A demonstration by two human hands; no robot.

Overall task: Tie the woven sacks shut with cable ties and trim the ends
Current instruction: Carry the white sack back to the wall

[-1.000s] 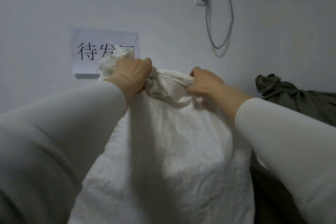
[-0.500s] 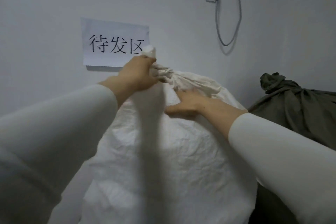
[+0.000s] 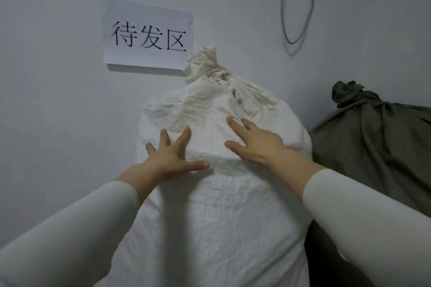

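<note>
White woven sack stands centre frame, neck bunched at top. I see left hand and right hand flat on it, fingers spread, gripping nothing.

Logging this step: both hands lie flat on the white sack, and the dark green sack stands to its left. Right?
No. The head view shows the dark green sack to the right of the white sack, not its left. The left hand and right hand do lie flat on it.
</note>
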